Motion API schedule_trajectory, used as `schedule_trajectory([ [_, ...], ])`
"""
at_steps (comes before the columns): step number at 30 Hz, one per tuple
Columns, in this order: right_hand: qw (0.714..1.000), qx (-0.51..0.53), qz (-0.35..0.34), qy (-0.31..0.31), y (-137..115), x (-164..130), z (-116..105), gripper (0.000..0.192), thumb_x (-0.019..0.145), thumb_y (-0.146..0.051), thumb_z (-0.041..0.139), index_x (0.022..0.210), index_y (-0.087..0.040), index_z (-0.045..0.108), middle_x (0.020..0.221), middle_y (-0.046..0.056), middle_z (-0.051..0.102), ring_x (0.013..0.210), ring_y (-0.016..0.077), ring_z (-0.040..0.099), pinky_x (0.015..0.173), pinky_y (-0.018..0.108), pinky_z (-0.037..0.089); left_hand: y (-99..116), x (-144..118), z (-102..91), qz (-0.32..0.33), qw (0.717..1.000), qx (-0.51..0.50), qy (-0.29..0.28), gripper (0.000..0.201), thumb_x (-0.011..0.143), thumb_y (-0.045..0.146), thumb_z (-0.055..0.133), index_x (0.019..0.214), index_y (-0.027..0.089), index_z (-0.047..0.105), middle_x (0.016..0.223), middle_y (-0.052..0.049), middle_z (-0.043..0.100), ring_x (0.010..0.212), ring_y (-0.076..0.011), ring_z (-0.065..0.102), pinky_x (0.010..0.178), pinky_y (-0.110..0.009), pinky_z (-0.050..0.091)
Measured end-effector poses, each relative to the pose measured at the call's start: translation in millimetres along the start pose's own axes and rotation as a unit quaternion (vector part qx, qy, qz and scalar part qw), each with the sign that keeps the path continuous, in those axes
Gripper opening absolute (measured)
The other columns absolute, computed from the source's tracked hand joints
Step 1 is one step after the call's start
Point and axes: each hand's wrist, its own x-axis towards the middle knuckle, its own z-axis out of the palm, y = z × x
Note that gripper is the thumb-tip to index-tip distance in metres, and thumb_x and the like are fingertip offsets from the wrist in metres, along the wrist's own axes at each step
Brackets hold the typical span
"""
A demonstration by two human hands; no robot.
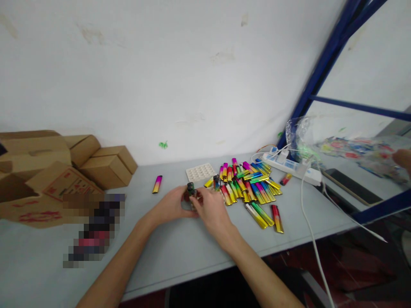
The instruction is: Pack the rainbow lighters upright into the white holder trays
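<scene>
My left hand (171,203) is curled at the middle of the table around a dark-topped lighter (190,187). Against it, my right hand (213,208) pinches the same lighter with thumb and finger; the lower part is hidden by the hands. Another dark-topped piece (216,181) stands just behind my right hand. Right of my hands lies a loose pile of shiny lighters (247,182) in gold, red, green, blue and purple. One purple and yellow lighter (157,184) lies apart on the left. Behind my hands is a white tray with small round holes (201,172).
Cardboard boxes (105,169) stand at the left, beside a blurred-out patch. At the right are a white power strip (292,167) with cables, a blue metal frame (303,102), a dark phone (351,187) and a clear plastic bag (349,147). A finger (403,158) shows at the right edge.
</scene>
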Motion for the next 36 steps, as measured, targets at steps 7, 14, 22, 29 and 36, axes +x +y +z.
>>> schedule_trajectory([
  [7, 0.997, -0.066, 0.019, -0.036, -8, -3, 0, 0.019, 0.103, -0.025, 0.067, 0.113, -0.012, 0.076, 0.109, 0.017, 0.08, 0.102, 0.0308, 0.077, 0.087, 0.037, 0.055, -5, 1, 1.2, 0.017, 1.0, 0.0, 0.006, 0.042, 0.065, 0.043, 0.085, 0.095, 0.02, 0.068, 0.097, -0.006, 0.075, 0.087, -0.028, 0.067, 0.08, -0.035, 0.054],
  [14, 0.996, 0.025, -0.03, 0.08, 27, -26, -37, 0.024, 0.093, -0.015, 0.079, 0.117, -0.015, 0.076, 0.108, 0.01, 0.08, 0.083, 0.0204, 0.075, 0.082, 0.031, 0.058, -5, 0, 0.6, -0.007, 1.0, 0.014, 0.008, 0.065, 0.057, 0.06, 0.091, 0.101, 0.018, 0.07, 0.098, -0.007, 0.076, 0.086, -0.0281, 0.068, 0.078, -0.036, 0.055],
  [22, 0.988, -0.11, 0.062, 0.084, 95, -58, -106, 0.011, 0.09, -0.013, 0.078, 0.101, -0.016, 0.079, 0.098, 0.009, 0.078, 0.087, 0.0247, 0.075, 0.081, 0.035, 0.055, -4, 1, -1.9, -0.025, 1.0, 0.0, -0.002, 0.068, 0.056, 0.06, 0.094, 0.102, 0.017, 0.069, 0.099, -0.008, 0.075, 0.087, -0.0301, 0.069, 0.08, -0.038, 0.056],
  [29, 0.974, -0.168, 0.146, 0.047, 109, -81, -88, 0.011, 0.095, -0.028, 0.074, 0.101, -0.02, 0.08, 0.109, 0.012, 0.072, 0.096, 0.0294, 0.073, 0.08, 0.038, 0.055, -4, 0, -2.4, -0.023, 1.0, 0.01, 0.006, 0.064, 0.055, 0.059, 0.093, 0.098, 0.018, 0.07, 0.098, -0.007, 0.075, 0.086, -0.0293, 0.069, 0.08, -0.038, 0.056],
  [36, 0.995, -0.043, 0.05, 0.08, 106, -73, -86, 0.01, 0.096, -0.028, 0.069, 0.101, -0.019, 0.07, 0.109, 0.012, 0.068, 0.099, 0.0278, 0.072, 0.088, 0.041, 0.057, -5, 1, -1.7, -0.026, 1.0, 0.015, 0.004, 0.066, 0.056, 0.059, 0.093, 0.101, 0.017, 0.071, 0.1, -0.008, 0.076, 0.087, -0.0296, 0.069, 0.081, -0.038, 0.057],
])
